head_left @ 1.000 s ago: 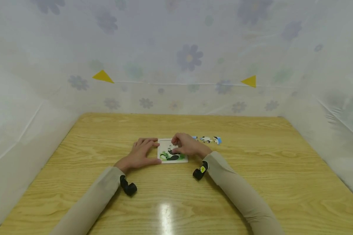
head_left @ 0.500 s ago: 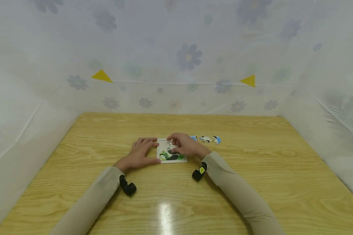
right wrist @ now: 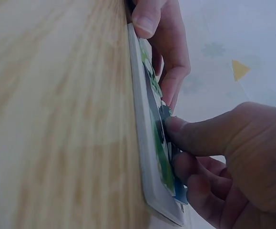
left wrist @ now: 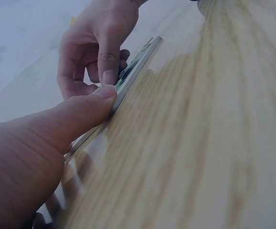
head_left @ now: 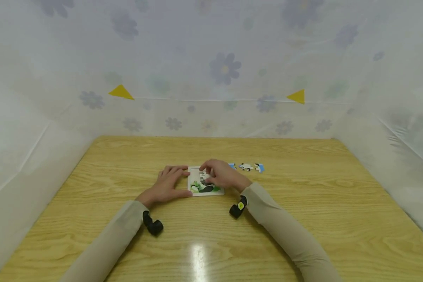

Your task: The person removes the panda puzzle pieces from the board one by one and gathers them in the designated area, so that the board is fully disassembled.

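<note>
A flat jigsaw board (head_left: 194, 173) with a pale frame lies mid-table, its lower part filled with a green, black and white panda picture. My left hand (head_left: 169, 183) rests at its left side with spread fingers. The left thumb lies on the board's near corner in the left wrist view. Over the right half, my right hand (head_left: 223, 174) pinches a black-and-white puzzle piece (head_left: 203, 176) between thumb and index finger, right at the board's surface. In the right wrist view, the thumb presses dark picture parts above the board's edge (right wrist: 140, 105); the other fingers curl below.
Right of the board, beyond my right hand, lie loose puzzle pieces: a panda-face piece (head_left: 246, 167), a blue-edged piece (head_left: 259, 167) and a partly hidden blue piece (head_left: 232, 166). The wooden table (head_left: 197, 227) ends at a flowered curtain (head_left: 197, 78).
My right index finger has stretched left and away along the board, its fingertip shifting toward the board's far left part. The left hand keeps its place at the board's left side.
</note>
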{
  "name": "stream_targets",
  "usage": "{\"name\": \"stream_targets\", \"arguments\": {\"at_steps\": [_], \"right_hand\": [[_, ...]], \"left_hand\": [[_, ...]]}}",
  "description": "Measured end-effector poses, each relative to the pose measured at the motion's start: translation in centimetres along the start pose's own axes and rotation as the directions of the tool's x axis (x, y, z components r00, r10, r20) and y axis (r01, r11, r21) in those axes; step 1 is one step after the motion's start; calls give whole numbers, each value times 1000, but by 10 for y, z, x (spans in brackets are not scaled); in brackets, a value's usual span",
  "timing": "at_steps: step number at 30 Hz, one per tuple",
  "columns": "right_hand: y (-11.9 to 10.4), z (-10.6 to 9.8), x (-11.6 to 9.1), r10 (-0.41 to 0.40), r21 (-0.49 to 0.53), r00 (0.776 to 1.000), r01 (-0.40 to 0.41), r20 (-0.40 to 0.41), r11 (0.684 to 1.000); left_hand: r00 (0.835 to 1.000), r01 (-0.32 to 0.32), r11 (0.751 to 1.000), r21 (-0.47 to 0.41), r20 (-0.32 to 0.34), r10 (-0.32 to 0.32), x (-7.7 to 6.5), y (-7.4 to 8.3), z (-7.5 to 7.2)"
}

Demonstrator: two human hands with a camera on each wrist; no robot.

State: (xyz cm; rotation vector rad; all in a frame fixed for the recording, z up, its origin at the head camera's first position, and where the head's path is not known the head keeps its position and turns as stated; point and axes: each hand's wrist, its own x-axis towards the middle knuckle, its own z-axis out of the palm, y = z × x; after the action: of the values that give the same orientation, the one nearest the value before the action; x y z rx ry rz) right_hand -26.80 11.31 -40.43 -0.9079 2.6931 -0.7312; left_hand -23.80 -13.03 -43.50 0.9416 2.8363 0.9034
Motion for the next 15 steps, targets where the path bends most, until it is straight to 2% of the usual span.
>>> {"name": "stream_targets", "arguments": {"at_steps": [15], "right_hand": [[-3,1,-3,-47,-35,999,47,-5,998]], "left_hand": [[1000,0,1000,4,4,0,-1,0,-1]]}}
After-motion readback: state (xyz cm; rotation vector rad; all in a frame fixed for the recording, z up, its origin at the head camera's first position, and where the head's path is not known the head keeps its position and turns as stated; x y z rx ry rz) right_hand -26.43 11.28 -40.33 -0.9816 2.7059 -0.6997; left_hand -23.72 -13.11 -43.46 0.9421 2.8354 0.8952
